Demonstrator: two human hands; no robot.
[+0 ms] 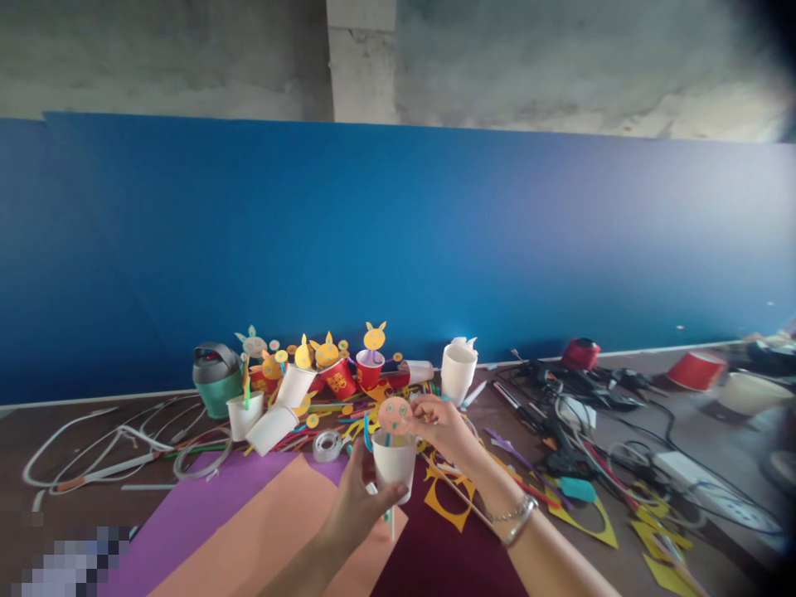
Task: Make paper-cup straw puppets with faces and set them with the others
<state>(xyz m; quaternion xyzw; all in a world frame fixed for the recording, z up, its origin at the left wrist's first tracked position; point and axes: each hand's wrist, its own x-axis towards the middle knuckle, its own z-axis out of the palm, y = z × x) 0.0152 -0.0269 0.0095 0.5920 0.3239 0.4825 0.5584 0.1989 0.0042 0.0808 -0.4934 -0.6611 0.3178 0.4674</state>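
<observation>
My left hand (356, 500) is wrapped round a white paper cup (396, 467), held upright in front of me. A round orange paper face (393, 414) with drawn eyes stands over the cup's rim on a blue strip that goes down into the cup. The fingertips of my right hand (439, 421) pinch this face at its right edge. A blue curl sticks out at the cup's left side. Beneath my hands lie orange paper (249, 531), purple paper (162, 506) and dark maroon paper (444, 551).
Behind are cups with paper animal faces, among them a red cup (369, 375), and a tape roll (327, 446). A green lidded container (217, 383) stands left, a white cup (458, 373) right. Cables, a power strip (715, 489) and yellow cut-outs (584, 522) cover the right.
</observation>
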